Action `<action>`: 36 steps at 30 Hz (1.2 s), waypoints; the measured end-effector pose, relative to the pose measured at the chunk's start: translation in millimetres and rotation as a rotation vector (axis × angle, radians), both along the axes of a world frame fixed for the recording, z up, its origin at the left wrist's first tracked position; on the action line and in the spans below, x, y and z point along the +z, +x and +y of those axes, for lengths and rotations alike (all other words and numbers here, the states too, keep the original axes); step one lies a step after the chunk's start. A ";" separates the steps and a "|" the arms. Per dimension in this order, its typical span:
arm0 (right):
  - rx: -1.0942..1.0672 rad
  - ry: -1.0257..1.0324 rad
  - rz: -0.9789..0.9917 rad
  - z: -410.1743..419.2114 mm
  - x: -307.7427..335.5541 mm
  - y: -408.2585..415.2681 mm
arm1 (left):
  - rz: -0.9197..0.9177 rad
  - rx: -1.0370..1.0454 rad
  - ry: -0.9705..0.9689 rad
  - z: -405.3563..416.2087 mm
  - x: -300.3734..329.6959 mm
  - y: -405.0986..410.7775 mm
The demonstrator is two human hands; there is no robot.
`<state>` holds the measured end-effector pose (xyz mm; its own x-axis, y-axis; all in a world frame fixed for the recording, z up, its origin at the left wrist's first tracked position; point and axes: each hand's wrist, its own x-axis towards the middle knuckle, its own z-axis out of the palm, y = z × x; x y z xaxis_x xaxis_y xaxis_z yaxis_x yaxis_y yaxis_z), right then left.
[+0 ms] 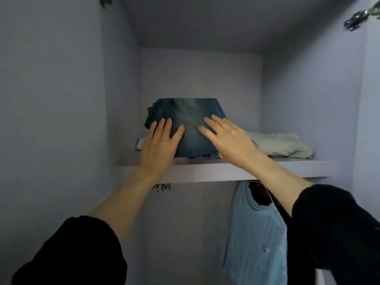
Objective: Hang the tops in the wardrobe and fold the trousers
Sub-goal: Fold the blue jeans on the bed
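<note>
A folded pair of blue jeans (187,116) lies on the upper wardrobe shelf (226,169), on top of a pale folded garment (283,146) that shows on both sides. My left hand (159,145) lies flat on the jeans' left half with straight fingers. My right hand (228,138) rests flat on their right half, fingers spread. Below the shelf a light blue ribbed top (255,239) hangs on a hanger; darker clothing behind it is mostly hidden by my right sleeve.
The wardrobe's lilac side walls (121,89) close in the shelf on both sides, with open room above the jeans. A metal hinge (355,20) sticks out at the top right. Small dark marks (162,187) show under the shelf's left part.
</note>
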<state>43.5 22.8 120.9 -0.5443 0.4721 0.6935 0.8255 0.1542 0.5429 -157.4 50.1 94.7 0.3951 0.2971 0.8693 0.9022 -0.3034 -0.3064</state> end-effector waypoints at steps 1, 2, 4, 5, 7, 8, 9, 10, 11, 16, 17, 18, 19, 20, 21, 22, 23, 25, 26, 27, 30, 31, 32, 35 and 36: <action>0.034 0.016 -0.012 21.2 8.1 -7.8 | -0.030 0.025 -0.013 16.3 4.3 -8.2; 0.030 0.022 -0.031 37.5 13.7 -13.3 | -0.041 0.060 -0.034 29.9 7.5 -13.5; 0.034 0.030 -0.052 62.1 23.2 -22.6 | -0.050 0.134 -0.054 52.3 14.4 -22.4; 0.061 0.066 -0.059 80.4 29.3 -27.3 | -0.067 0.158 -0.034 67.7 18.8 -27.0; 0.089 0.141 -0.086 107.7 36.7 -31.0 | -0.071 0.182 0.003 85.6 24.9 -28.8; 0.107 0.188 -0.101 123.0 40.5 -33.8 | -0.078 0.178 0.032 96.3 28.0 -30.1; 0.129 0.232 -0.102 135.5 42.8 -37.0 | -0.095 0.166 0.068 106.7 30.2 -31.1; 0.147 0.272 -0.098 146.6 42.5 -39.3 | -0.103 0.164 0.100 115.8 31.0 -32.2; 0.164 0.297 -0.085 160.3 39.2 -40.3 | -0.086 0.207 0.086 125.4 30.0 -33.6; 0.127 -0.117 0.002 195.7 -6.5 -53.9 | -0.021 0.401 -0.324 157.0 1.3 -46.0; 0.115 -0.261 0.026 198.7 -14.4 -55.3 | -0.047 0.385 -0.453 157.0 -2.3 -47.5; 0.149 -0.362 0.080 201.3 -18.6 -55.7 | -0.082 0.376 -0.564 156.7 -3.4 -49.6; 0.193 -0.417 0.140 202.3 -18.1 -55.6 | -0.111 0.373 -0.641 157.4 -0.9 -50.5; 0.243 -0.452 0.193 202.9 -16.6 -55.8 | -0.131 0.379 -0.689 157.3 2.1 -50.9; 0.279 -0.488 0.235 203.1 -13.6 -54.9 | -0.136 0.391 -0.719 156.1 6.7 -49.8; 0.303 -0.543 0.267 202.2 -10.7 -54.0 | -0.126 0.395 -0.735 155.0 9.2 -48.3; 0.319 -0.624 0.293 201.5 -8.7 -52.8 | -0.119 0.392 -0.750 153.5 9.8 -46.3; 0.320 -0.849 0.311 201.3 -4.0 -51.4 | -0.150 0.323 -0.786 150.0 4.5 -45.3; 0.304 -0.980 0.308 201.6 -0.2 -48.6 | -0.177 0.258 -0.791 149.0 -1.1 -46.3; 0.292 -1.095 0.307 202.6 4.8 -44.4 | -0.199 0.187 -0.779 148.8 -7.0 -48.4; 0.359 -1.262 0.442 209.4 20.4 -33.9 | -0.185 0.103 -0.682 146.8 -16.3 -57.2; 0.389 -1.251 0.506 211.6 20.0 -34.6 | -0.162 0.134 -0.642 148.0 -17.6 -59.8; 0.403 -1.196 0.546 213.2 16.9 -38.6 | -0.142 0.179 -0.613 150.1 -17.9 -61.8; 0.416 -0.906 0.525 219.9 -6.2 -62.0 | -0.169 0.251 -0.612 156.6 -19.5 -62.0; 0.396 -0.841 0.474 222.5 -13.4 -70.1 | -0.221 0.224 -0.652 159.6 -20.8 -61.6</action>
